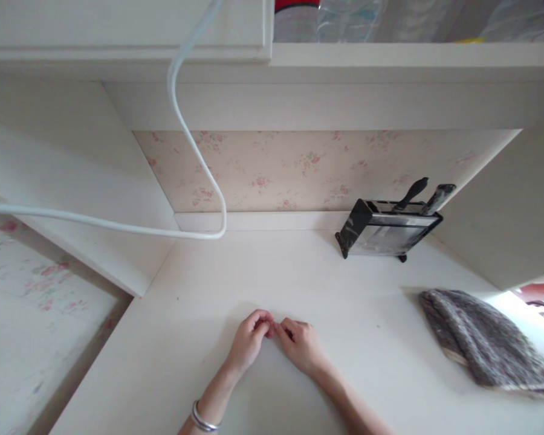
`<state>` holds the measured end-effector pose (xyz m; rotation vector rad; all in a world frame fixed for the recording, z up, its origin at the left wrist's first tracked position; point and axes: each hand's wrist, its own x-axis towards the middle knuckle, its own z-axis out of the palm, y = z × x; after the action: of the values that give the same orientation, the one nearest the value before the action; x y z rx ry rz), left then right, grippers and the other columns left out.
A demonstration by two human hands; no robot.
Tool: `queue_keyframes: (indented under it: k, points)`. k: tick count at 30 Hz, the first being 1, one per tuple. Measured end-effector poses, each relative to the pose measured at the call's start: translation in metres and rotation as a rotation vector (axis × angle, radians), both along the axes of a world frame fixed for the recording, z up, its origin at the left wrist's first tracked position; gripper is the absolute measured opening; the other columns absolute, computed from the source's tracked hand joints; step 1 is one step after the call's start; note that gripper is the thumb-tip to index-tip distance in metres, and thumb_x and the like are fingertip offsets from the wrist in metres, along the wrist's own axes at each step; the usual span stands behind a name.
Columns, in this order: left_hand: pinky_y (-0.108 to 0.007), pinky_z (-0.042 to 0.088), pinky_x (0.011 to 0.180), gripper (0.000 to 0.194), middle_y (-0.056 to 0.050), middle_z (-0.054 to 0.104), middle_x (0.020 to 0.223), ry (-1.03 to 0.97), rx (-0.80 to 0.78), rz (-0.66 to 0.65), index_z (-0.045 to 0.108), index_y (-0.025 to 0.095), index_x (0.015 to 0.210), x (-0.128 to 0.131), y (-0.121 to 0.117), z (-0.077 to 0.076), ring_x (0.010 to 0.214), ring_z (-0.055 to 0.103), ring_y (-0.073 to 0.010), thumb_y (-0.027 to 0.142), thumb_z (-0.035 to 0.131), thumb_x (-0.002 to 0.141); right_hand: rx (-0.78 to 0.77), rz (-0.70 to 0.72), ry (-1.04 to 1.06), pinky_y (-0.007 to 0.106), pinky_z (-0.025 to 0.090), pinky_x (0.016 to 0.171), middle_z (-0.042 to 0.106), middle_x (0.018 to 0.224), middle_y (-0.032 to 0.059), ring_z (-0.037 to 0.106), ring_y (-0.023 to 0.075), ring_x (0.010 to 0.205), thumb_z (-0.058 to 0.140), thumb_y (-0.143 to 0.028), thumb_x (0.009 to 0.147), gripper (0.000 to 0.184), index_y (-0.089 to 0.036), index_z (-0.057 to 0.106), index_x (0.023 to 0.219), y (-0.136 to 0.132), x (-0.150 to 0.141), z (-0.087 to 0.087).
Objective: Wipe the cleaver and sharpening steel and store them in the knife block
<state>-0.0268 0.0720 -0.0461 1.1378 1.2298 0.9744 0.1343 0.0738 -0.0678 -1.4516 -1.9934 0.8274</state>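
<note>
My left hand (pixel 249 339) and my right hand (pixel 300 345) meet over the near middle of the white countertop (pixel 199 272). Both have curled fingers, with thumb and forefinger pinched, and the fingertips of the two hands nearly touch. Whatever lies between the fingertips, if anything, is too small to make out. A silver bangle (pixel 203 418) circles my left wrist.
A black-framed knife block (pixel 387 235) with two handles sticking up stands at the back right. A grey-brown fuzzy cloth (pixel 485 341) lies on the right. A white cable (pixel 199 157) hangs at upper left. Above is an overhanging shelf (pixel 390 55).
</note>
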Motion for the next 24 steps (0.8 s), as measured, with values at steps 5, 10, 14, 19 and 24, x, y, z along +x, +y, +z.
queue_keyframes:
  k: [5, 10, 14, 19, 24]
  points:
    - [-0.028, 0.047, 0.073, 0.013, 0.001, 0.063, 0.070, 0.001, -0.013, 0.020, 0.063, 0.019, 0.083, 0.001, 0.001, 0.004, 0.071, 0.060, -0.0165, 0.027, 0.053, 0.080, -0.065, 0.021, 0.071, 0.024, 0.032, 0.054, 0.058, 0.059, 0.0000, 0.051, 0.0120, 0.055, 0.040, -0.050, 0.096, 0.048, -0.019, 0.057, 0.065, 0.003, 0.008, 0.007]
    - [-0.030, 0.048, 0.075, 0.018, -0.003, 0.067, 0.084, 0.027, -0.032, 0.073, 0.063, 0.019, 0.088, 0.013, 0.008, 0.019, 0.076, 0.063, -0.0176, 0.031, 0.051, 0.081, -0.181, -0.226, 0.492, 0.028, 0.046, 0.056, 0.062, 0.062, 0.0039, 0.055, 0.0142, 0.055, 0.039, -0.058, 0.094, 0.052, -0.018, 0.062, 0.071, 0.021, 0.084, 0.030]
    - [-0.032, 0.048, 0.085, 0.027, -0.006, 0.067, 0.106, 0.011, 0.060, -0.016, 0.065, 0.021, 0.101, 0.045, 0.030, 0.050, 0.091, 0.065, -0.0197, 0.036, 0.050, 0.086, -0.082, -0.535, 0.769, 0.031, 0.053, 0.068, 0.066, 0.115, 0.0071, 0.064, 0.0180, 0.083, 0.076, -0.046, 0.069, 0.044, -0.026, 0.064, 0.106, 0.054, 0.180, 0.062]
    - [-0.034, 0.045, 0.095, 0.033, -0.009, 0.062, 0.124, -0.022, 0.224, -0.169, 0.063, 0.022, 0.116, 0.118, 0.088, 0.096, 0.107, 0.060, -0.0212, 0.033, 0.054, 0.086, 0.090, -0.950, 0.750, 0.033, 0.052, 0.065, 0.063, 0.092, 0.0046, 0.061, 0.0185, 0.078, 0.075, -0.030, 0.061, 0.026, -0.025, 0.060, 0.083, 0.124, 0.279, 0.116]
    - [-0.040, 0.042, 0.099, 0.050, -0.018, 0.047, 0.139, -0.013, 0.311, -0.244, 0.057, 0.011, 0.123, 0.190, 0.149, 0.106, 0.118, 0.054, -0.0295, 0.025, 0.064, 0.076, 0.181, -1.070, 0.607, 0.036, 0.044, 0.062, 0.056, 0.096, 0.0073, 0.053, 0.0221, 0.086, 0.069, -0.039, 0.067, 0.029, -0.028, 0.048, 0.083, 0.185, 0.332, 0.148]
